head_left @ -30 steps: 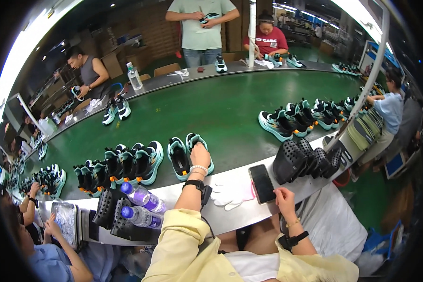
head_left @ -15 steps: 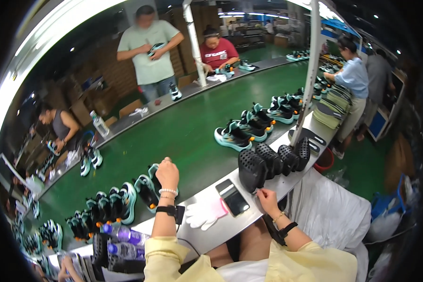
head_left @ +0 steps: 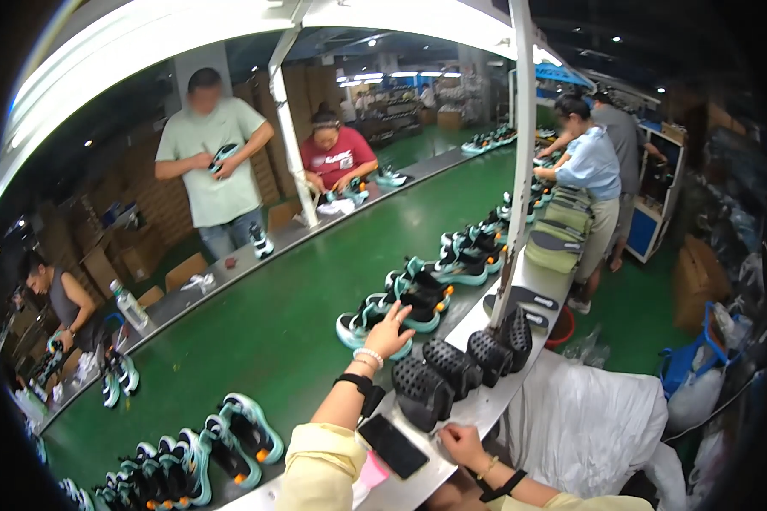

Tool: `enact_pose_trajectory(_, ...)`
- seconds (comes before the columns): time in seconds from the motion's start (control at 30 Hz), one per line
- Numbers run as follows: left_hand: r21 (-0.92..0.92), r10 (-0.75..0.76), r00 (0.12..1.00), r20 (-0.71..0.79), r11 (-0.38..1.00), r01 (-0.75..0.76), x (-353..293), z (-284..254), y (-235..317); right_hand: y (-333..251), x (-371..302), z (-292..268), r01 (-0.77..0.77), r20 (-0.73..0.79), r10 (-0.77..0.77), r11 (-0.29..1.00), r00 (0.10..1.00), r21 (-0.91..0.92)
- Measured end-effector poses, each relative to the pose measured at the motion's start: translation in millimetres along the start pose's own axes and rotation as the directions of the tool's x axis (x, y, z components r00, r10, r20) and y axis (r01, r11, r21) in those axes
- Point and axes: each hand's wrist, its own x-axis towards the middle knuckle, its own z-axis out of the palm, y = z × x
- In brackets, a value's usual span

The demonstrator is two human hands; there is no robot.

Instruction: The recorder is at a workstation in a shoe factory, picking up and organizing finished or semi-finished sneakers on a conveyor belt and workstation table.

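Observation:
My left hand (head_left: 386, 334) reaches over the near end of a row of black and mint sneakers (head_left: 349, 328) on the green belt. Its fingers are stretched out and apart; whether they touch the nearest shoe I cannot tell. My right hand (head_left: 463, 445) is closed, low beside several black perforated shoe-shaped forms (head_left: 421, 396) standing on the metal ledge. Anything between its fingers is hidden. A dark phone (head_left: 393, 446) lies on the ledge between my forearms, with a pink glove cuff (head_left: 373, 470) partly behind my left sleeve.
More sneakers (head_left: 256, 433) line the belt (head_left: 256, 332) at lower left. A white post (head_left: 522, 136) rises from the ledge past the forms. Olive shoe-shaped pieces (head_left: 558, 238) are stacked farther along. White sheeting (head_left: 571, 426) hangs at right. Several people work around the belt.
My left hand has swung right, from the left row of sneakers to the right row, and its fingers have spread. The view has turned right. My right hand stays by the black forms.

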Motion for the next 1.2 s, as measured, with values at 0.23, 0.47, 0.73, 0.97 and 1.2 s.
enact_pose_trajectory(0.23,0.154,-0.012,0.99,0.139,0.988,-0.01,37.8,30.5,-22.7,-17.7,0.3,0.7,-0.005,-0.032,0.007,0.998,0.999,0.059)
enact_pose_trajectory(0.47,0.243,-0.226,0.951,0.212,0.954,0.173,6.8,-1.7,-9.9,-0.1,-1.6,-1.4,0.029,-0.033,-0.028,0.999,0.999,0.032)
enact_pose_trajectory(0.73,0.32,-0.392,0.912,0.12,0.885,0.339,-135.7,-53.0,-37.7,-2.0,-2.4,-1.9,0.125,-0.03,-0.126,0.992,0.992,-0.025)
enact_pose_trajectory(0.97,0.298,-0.5,0.864,-0.056,0.818,0.492,-263.5,-88.8,-15.7,-127.6,35.8,-42.2,0.354,-0.124,-0.373,0.923,0.919,-0.151)
enact_pose_trajectory(1.2,0.152,-0.425,0.776,-0.465,0.826,0.543,-324.6,-82.1,25.8,-148.5,77.3,-31.9,0.269,0.138,-0.276,0.523,0.951,-0.808)
